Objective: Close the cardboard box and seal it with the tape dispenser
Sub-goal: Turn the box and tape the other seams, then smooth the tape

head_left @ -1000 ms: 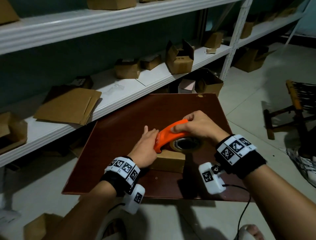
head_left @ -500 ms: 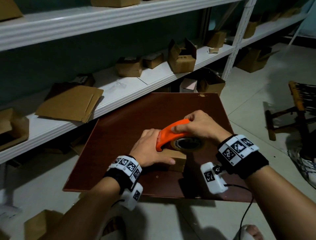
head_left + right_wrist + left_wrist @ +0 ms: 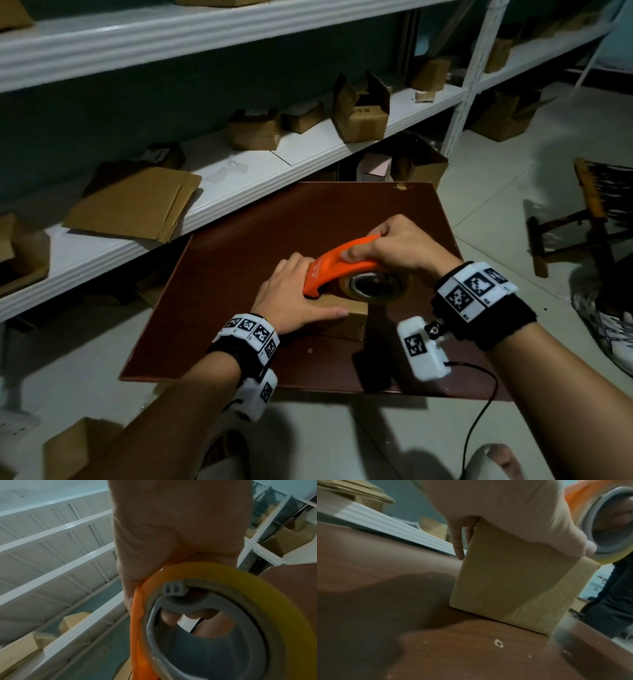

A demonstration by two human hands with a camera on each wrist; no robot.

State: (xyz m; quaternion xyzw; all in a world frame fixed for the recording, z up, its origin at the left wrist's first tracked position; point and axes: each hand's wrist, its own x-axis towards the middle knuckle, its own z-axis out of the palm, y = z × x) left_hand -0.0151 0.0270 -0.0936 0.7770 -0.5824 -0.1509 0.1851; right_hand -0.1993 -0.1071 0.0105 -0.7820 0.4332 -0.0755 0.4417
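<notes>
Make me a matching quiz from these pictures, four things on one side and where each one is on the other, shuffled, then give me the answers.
Things:
1. left hand
2. right hand
3. cardboard box
4. flattened cardboard

Places:
A. lying on the white shelf
B. standing on the brown board
C. gripping the orange tape dispenser
D. on top of the box, fingers down its far side

Pairs: 1-D, 2-C, 3-B, 4-A

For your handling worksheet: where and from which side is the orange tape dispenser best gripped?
Grip the tape dispenser by its curved orange back, from above, as the right hand does: fingers hook through the hollow roll core, leaving its front end free on the cardboard box.
</notes>
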